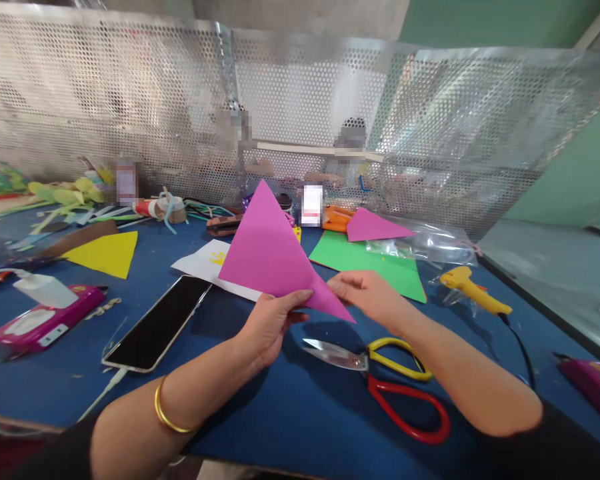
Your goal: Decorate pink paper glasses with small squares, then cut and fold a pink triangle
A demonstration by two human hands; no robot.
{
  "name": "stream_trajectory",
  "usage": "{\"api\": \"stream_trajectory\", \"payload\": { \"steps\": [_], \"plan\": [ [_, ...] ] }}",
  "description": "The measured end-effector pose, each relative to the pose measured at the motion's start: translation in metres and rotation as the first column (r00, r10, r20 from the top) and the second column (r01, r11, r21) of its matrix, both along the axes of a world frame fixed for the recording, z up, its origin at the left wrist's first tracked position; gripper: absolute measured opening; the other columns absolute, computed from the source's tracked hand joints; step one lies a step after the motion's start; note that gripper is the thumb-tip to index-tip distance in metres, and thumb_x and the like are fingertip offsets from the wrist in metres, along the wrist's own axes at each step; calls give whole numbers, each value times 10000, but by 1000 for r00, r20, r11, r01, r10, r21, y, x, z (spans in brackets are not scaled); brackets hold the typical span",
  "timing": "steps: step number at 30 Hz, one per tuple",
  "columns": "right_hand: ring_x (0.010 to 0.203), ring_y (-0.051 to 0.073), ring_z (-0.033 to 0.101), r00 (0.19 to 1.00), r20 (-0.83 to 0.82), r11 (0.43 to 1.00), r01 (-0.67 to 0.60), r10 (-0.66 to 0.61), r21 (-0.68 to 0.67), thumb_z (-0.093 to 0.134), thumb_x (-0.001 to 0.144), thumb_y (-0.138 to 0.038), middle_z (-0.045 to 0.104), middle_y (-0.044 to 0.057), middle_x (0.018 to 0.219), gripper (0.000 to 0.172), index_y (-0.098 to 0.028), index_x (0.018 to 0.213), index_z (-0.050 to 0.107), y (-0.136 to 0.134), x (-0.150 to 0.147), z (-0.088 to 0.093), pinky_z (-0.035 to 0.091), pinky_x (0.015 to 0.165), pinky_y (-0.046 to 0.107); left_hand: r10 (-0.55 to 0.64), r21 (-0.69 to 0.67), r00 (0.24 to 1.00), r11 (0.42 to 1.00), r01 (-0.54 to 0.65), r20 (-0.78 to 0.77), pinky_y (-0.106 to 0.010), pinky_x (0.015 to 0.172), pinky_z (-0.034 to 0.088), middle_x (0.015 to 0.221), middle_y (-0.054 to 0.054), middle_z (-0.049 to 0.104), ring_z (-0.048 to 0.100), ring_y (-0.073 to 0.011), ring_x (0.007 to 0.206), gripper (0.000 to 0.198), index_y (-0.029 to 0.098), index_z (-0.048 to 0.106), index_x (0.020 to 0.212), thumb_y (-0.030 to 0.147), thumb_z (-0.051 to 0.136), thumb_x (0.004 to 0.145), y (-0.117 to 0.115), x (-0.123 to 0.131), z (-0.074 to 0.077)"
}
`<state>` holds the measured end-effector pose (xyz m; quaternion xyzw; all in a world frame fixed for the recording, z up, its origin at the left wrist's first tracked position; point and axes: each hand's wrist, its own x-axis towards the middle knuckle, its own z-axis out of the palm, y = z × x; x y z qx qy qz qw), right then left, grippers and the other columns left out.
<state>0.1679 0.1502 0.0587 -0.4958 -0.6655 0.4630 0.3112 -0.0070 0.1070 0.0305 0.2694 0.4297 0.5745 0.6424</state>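
The single view looks from the person's head, facing forward and tilted down across the blue tabletop (280,413). The pink paper sheet (265,247) is close to the lens; the tabletop's near edge shows before it, the perforated metal screen (300,87) beyond it.

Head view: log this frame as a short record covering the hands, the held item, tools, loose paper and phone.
Left hand: the left hand pinches the pink paper near its lower edge
Right hand: the right hand has its fingertips at the paper's right edge
Held shape: roughly triangular
Tools: scissors below the hands; yellow glue gun at right
Loose paper: green sheet, yellow piece
Phone: dark-screened phone, cable attached
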Motion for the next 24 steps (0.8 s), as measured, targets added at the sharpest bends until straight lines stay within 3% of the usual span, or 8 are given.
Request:
{"api": "stream_trajectory", "payload": {
  "steps": [3,7,10,13,15,18,21,24],
  "plan": [
    [559,107,537,985,161,977,-85,54,195,609,840,-354,623,-25,613,213,-188,713,645,-23,-8,-1,376,550,239,-15,9,1000,1000,15,9,-222,523,505,733,-38,701,631,-133,647,261,108,722,777,205,860,578,-2,1,1],
    [585,135,580,964,248,912,-15,-96,411,516,883,-329,612,-30,570,225,-206,722,615,-17,12,4,411,611,259,48,89,982,994,-65,182,-256,546,528,829,-17,718,657,-155,682,327,179,686,949,334,797,682,0,-4,13],
    [599,154,579,925,301,832,28,-232,555,494,891,-361,629,-16,605,252,-212,754,643,-7,41,10,420,621,276,114,90,951,985,-145,289,-268,551,529,772,-24,716,671,-172,657,311,170,667,952,430,683,782,5,-12,23],
    [670,172,613,898,335,799,31,-287,601,506,883,-358,702,8,746,238,-217,858,696,-5,64,13,446,650,290,115,56,959,989,-134,260,-228,495,499,671,-11,698,632,-134,549,238,138,681,850,367,685,786,11,-16,26],
    [702,183,633,891,360,812,17,-277,583,511,883,-361,727,13,797,247,-222,899,715,-7,73,14,461,663,301,98,39,979,994,-107,181,-204,498,503,719,-17,726,642,-121,571,163,126,704,862,242,728,750,12,-14,22],
    [764,204,664,894,379,833,-14,-237,553,522,881,-360,749,22,859,248,-229,911,731,-10,76,15,482,694,324,9,-10,999,1000,-8,51,-226,564,552,859,-56,761,688,-157,679,252,121,724,941,117,767,692,12,-10,15],
    [909,232,674,935,242,807,71,-258,587,533,883,-391,753,42,963,260,-231,933,732,-7,78,13,488,812,367,7,-28,1000,1000,-7,7,-264,607,581,880,-67,762,698,-177,704,256,131,726,943,86,765,694,11,-7,12],
    [893,224,678,897,-203,710,435,-392,554,524,873,-540,738,73,959,396,-204,993,695,3,80,4,494,837,381,104,-15,994,995,-103,29,-264,628,587,899,-60,759,699,-172,718,263,147,720,951,70,758,703,12,-7,14]
  ]
}}
